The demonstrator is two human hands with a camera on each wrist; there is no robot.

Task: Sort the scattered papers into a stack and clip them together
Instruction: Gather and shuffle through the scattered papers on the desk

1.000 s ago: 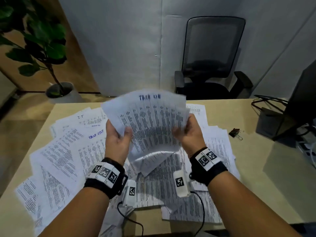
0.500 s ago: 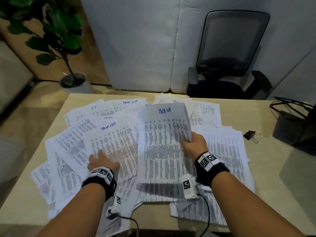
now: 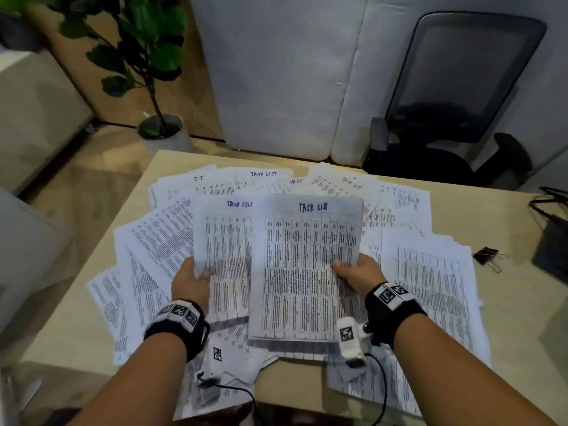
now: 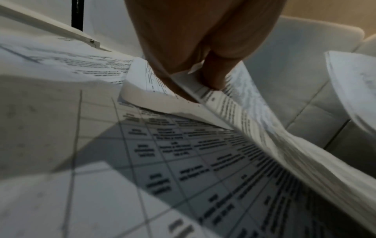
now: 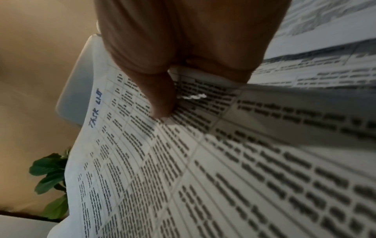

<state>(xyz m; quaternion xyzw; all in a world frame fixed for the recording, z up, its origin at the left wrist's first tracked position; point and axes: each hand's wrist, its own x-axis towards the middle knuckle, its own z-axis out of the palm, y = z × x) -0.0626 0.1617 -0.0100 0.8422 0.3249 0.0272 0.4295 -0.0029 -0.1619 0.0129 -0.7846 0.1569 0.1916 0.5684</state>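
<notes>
My right hand (image 3: 353, 273) grips the right edge of a gathered stack of printed "Task List" sheets (image 3: 304, 269), lifted over the desk; the thumb (image 5: 160, 99) lies on its top page (image 5: 183, 161). My left hand (image 3: 192, 278) pinches the left edge of another printed sheet (image 3: 226, 256) raised beside that stack, seen curling under the fingers (image 4: 205, 75) in the left wrist view. Several more printed papers (image 3: 159, 241) lie fanned across the beige desk (image 3: 507, 318). A black binder clip (image 3: 487, 256) rests on the desk, right of the papers.
A black office chair (image 3: 455, 99) stands behind the desk's far right. A potted plant (image 3: 153, 87) is on the floor at the far left. Dark equipment with cables (image 3: 553, 238) sits at the desk's right edge. Wrist camera cables (image 3: 381, 388) hang near the front edge.
My left hand, which lay flat on the papers half a second ago, now pinches a sheet lifted beside the stack. The right hand keeps its grip on the stack, now more upright and central.
</notes>
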